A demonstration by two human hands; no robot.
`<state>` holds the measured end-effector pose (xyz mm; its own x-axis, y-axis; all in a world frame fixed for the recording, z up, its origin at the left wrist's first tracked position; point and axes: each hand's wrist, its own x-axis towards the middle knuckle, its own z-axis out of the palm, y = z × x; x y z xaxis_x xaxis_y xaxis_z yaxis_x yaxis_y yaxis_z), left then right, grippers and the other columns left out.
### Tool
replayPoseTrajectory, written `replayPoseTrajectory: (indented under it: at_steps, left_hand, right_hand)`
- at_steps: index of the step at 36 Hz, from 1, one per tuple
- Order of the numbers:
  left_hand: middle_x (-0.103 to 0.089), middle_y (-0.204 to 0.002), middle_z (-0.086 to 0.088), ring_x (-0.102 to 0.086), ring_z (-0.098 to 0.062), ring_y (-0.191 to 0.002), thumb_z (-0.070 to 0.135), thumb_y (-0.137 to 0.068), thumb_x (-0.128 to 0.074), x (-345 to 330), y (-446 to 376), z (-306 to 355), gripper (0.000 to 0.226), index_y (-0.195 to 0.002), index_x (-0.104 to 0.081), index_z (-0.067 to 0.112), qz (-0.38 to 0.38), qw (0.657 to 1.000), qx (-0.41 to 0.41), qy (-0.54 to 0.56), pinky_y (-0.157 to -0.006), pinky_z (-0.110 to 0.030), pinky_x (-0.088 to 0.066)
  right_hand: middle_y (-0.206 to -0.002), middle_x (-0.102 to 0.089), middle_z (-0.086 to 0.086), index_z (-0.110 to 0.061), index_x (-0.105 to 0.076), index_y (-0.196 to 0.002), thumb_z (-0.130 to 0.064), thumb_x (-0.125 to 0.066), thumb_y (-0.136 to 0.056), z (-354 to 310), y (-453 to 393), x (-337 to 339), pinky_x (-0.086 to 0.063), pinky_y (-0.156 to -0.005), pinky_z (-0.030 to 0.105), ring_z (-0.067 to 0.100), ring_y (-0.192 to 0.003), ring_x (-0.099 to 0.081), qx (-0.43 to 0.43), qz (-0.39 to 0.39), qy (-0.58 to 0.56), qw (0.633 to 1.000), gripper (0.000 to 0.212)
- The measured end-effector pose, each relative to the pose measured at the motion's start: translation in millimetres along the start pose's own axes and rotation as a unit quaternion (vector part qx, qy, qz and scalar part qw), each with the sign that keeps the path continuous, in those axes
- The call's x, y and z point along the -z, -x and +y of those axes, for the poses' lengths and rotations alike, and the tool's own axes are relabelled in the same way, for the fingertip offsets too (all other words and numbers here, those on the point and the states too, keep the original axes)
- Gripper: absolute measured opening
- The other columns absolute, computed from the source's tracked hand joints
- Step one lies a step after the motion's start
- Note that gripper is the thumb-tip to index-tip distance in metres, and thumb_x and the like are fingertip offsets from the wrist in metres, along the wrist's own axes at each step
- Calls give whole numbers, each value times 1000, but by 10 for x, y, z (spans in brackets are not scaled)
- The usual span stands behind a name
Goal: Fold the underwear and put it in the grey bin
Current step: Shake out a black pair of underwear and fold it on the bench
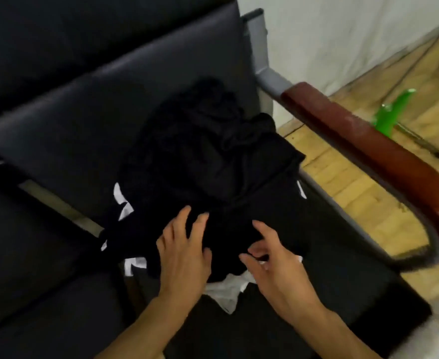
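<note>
- Head view looks down at a dark seat w/ a pile of black clothes on it.
- Left hand lies flat on the near part of the black pile, fingers straight & spread, not curled round anything.
- Right hand is just beside it, above the black cloth. Fingers loosely bent, thumb out. Can't tell if the tips touch the cloth; it grips nothing.
- Black underwear can't be told apart from the rest of the pile, all too dark & blurry. Pile sits on the seat, mid-pic, near the right edge of the seat.
- White marks show on the black cloth at the left.
- White crumpled thing pokes out from under the pile, between the 2 wrists.
- Red-brown armrest runs down the right side, on a grey metal frame.
- Wood floor past the armrest, w/ a green thing lying on it.
- White wall at the top right.
</note>
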<state>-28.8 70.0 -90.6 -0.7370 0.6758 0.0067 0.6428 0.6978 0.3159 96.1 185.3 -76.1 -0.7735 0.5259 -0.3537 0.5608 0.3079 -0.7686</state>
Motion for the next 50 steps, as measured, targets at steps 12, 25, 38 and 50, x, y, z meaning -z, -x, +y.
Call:
replayPoseTrajectory:
  at_steps: [12, 25, 38, 50]
  left_hand:
    - [-54, -83, 10, -52, -9, -78, 29, -86, -44, 369, -182, -384, 18, -81, -57, 17, -27, 939, 31, 342, -71, -21, -43]
    - [-41, -56, 2, -38, -7, -55, 7, -89, -53, 2949, -377, 413, 25, -67, -43, 0, 154, 830, 56, 534, -51, -20, -32]
    - [-38, -57, 11, -33, -7, -54, 12, -91, -40, 6551, 547, 746, 32, -61, -34, 21, 249, 845, 81, 466, -49, -22, -31]
    - [-47, -63, 4, -45, -11, -61, 35, -89, -61, 8023, 2054, -488, 34, -65, -45, 19, 349, 813, 96, 457, -61, -27, -41]
  right_hand:
    - [-64, -60, 0, -32, -30, -128, -35, -61, -88, -793, -455, -66, -43, -50, 27, 12, -56, -58, -31, 112, 23, 993, 50]
    - [-67, -57, 2, -12, -54, -71, -26, -60, -90, -2535, 165, 1174, -38, -62, 19, 10, -66, -50, 224, 191, 7, 956, 25]
    - [-79, -52, -9, -21, -46, -80, -46, -44, -95, -5594, 2008, 2058, -38, -57, 12, 3, -68, -50, 335, 34, -119, 934, 30]
    - [-104, -72, -4, -20, -65, -113, -12, -67, -83, -6602, 3065, 1059, -53, -90, 46, 16, -97, -68, 339, -296, 109, 886, 31]
